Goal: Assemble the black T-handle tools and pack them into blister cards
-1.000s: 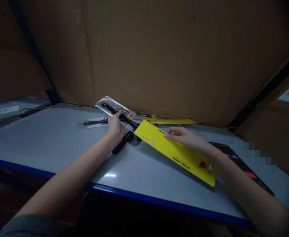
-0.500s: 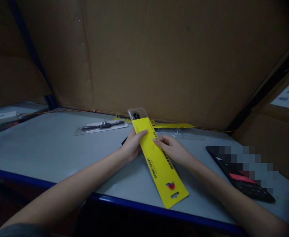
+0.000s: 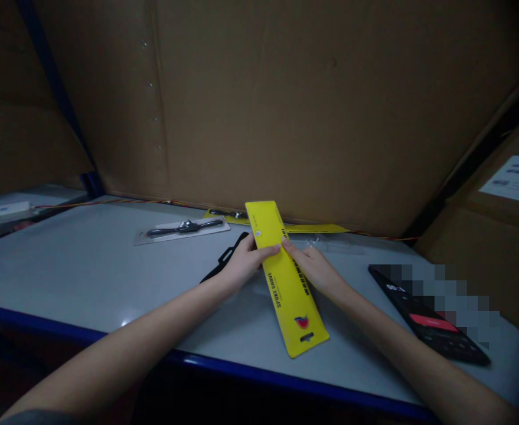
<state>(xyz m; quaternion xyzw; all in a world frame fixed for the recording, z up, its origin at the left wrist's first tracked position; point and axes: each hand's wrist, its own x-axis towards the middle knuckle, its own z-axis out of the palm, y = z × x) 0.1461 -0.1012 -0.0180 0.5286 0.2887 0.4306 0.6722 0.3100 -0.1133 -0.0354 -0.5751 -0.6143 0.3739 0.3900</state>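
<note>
Yellow spokeshave backing card [image 3: 286,298] held at centre of the bench [image 3: 64,265], long axis running near-far, far end tilted left.
Left hand [image 3: 244,264] and right hand [image 3: 310,265] clamp its opposite long edges. Farther off lie one blister-packed spokeshave [image 3: 183,228] and one more yellow card [image 3: 316,228].

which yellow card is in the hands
The long yellow card pinched between the left hand and right hand; the other yellow card lies at the table's back edge.
</note>
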